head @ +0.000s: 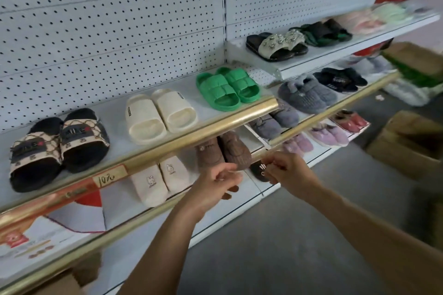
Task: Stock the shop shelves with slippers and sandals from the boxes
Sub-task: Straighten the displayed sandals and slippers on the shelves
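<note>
L grip point(217, 183): fingers curled, pinching sth small, can't make out what.
R grip point(285, 166): same, hides most of dark slipper point(257, 171).
Boxes point(407, 143): blurred, cut off at frame edge.

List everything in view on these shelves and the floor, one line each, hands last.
Patterned slides: one pair, beige and black, top shelf, far left.
Cream slides: one pair, same shelf, middle.
Green slides: one pair, same shelf, right end.
Jewelled slides: one pair, white on black, raised right shelf.
Grey fuzzy slippers: one pair, right middle shelf.
Brown slippers: one pair, lower shelf.
Beige slippers: one pair, lower shelf, left of brown.
Purple slippers: one pair, lowest right shelf.
Cardboard boxes: at least two, brown, floor right.
Left hand: fingers curled, grip unclear.
Right hand: fingers curled, grip unclear.
</note>
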